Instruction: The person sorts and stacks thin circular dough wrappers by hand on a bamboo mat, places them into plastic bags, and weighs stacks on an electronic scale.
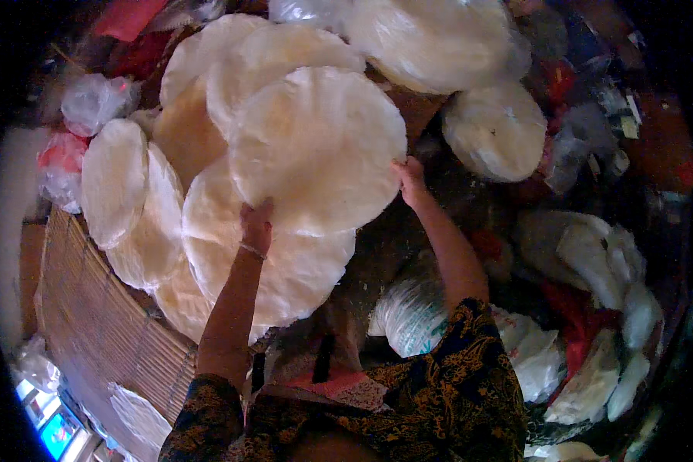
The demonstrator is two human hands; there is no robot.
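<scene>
Between my hands is a large, thin, round cream-coloured sheet [319, 146], like a big dry flatbread with a slightly wavy rim. My left hand [257, 223] grips its near left edge, its fingers partly hidden. At the right edge, my right hand [410, 181] pinches the rim. Under and around it lie several similar overlapping round sheets: one below it [285, 269], one beyond it [285, 61], and others to the left [115, 181]. Whether the held sheet rests on those below, I cannot tell.
A stack wrapped in clear plastic [439, 42] lies at the far side, with a smaller round bundle [494, 131] to its right. Filled plastic bags [416, 312] surround me on the right. A slatted bamboo mat [108, 285] is at left, near a lit screen [58, 433].
</scene>
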